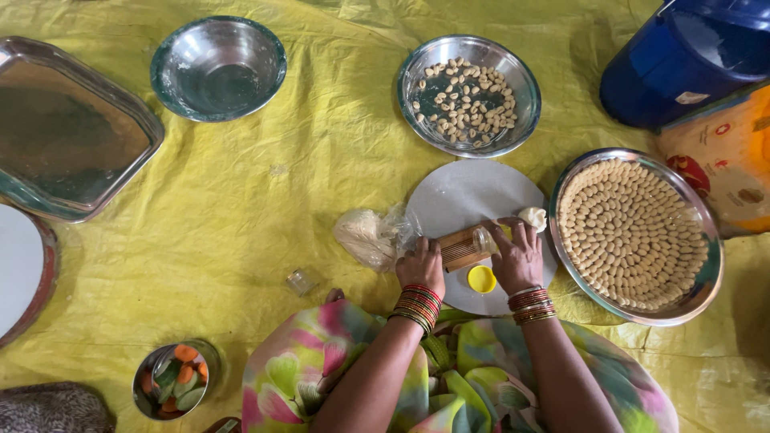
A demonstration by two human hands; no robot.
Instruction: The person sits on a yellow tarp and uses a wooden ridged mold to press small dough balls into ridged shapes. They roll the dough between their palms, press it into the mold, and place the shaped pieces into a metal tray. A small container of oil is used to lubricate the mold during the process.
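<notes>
My left hand (420,265) and my right hand (517,255) both grip a small ribbed wooden tool (460,248) over a round white board (469,200). A small lump of pale dough (532,217) lies on the board just beyond my right fingers. A yellow cap (481,279) rests on the board between my wrists. A clear plastic bag with dough (369,237) lies left of the board, beside my left hand.
A steel plate (706,281) at the right holds several shaped dough pieces in rings. A steel bowl (525,88) with loose pieces, an empty bowl (218,68), a steel tray (68,128), a blue container (682,60), a small bowl of orange and green pieces (175,379) lie on the yellow sheet.
</notes>
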